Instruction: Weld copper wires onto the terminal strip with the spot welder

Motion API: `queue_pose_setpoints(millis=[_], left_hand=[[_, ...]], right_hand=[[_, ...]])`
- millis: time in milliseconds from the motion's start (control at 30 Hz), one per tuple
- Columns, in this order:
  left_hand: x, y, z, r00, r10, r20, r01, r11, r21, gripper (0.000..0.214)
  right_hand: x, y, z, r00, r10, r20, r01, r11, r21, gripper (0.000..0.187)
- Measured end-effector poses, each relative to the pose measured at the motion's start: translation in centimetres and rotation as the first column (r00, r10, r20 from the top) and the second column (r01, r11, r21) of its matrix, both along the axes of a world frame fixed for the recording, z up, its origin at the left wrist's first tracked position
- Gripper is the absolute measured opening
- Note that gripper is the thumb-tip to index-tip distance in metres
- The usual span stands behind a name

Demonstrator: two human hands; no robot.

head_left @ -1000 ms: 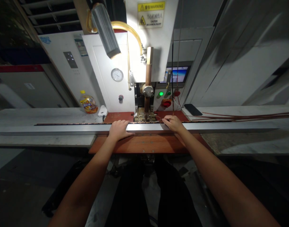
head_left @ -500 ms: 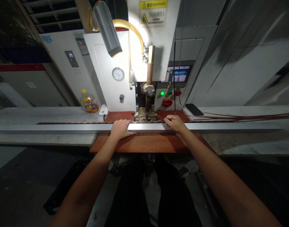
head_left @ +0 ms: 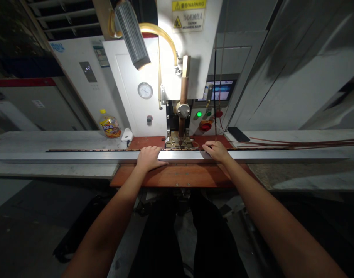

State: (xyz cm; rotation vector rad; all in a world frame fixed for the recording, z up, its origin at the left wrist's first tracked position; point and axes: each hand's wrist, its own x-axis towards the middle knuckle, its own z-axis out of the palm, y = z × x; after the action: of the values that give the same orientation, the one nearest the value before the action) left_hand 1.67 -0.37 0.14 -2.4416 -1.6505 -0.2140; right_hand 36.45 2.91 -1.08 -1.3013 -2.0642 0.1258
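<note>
A long silver metal bar (head_left: 78, 156) lies across the bench from left to right, passing in front of a white press machine (head_left: 177, 77). My left hand (head_left: 149, 157) rests over the bar just left of the machine's copper head (head_left: 181, 127), fingers curled over the bar's far edge. My right hand (head_left: 215, 150) grips the same bar just right of the head, fingers bent on its top. A thin copper strip (head_left: 87, 150) runs along the bar's far side.
A red-brown wooden plate (head_left: 179, 175) sits under the bar. A drink bottle (head_left: 109, 125) and a small white object (head_left: 126, 135) stand at the left of the machine. A dark phone (head_left: 238, 134) and long copper strips (head_left: 304, 143) lie at the right.
Both hands have stayed on the bar; the view has shifted slightly and the hands sit a little more to the right.
</note>
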Motion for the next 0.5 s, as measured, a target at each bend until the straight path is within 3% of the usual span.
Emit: queue_pose_setpoints(millis=[500], left_hand=[[0.36, 0.13, -0.19, 1.0, -0.001, -0.007, 0.001, 1.0, 0.004, 0.076]], right_hand=[[0.37, -0.01, 0.07, 1.0, 0.005, -0.008, -0.005, 1.0, -0.016, 0.034]])
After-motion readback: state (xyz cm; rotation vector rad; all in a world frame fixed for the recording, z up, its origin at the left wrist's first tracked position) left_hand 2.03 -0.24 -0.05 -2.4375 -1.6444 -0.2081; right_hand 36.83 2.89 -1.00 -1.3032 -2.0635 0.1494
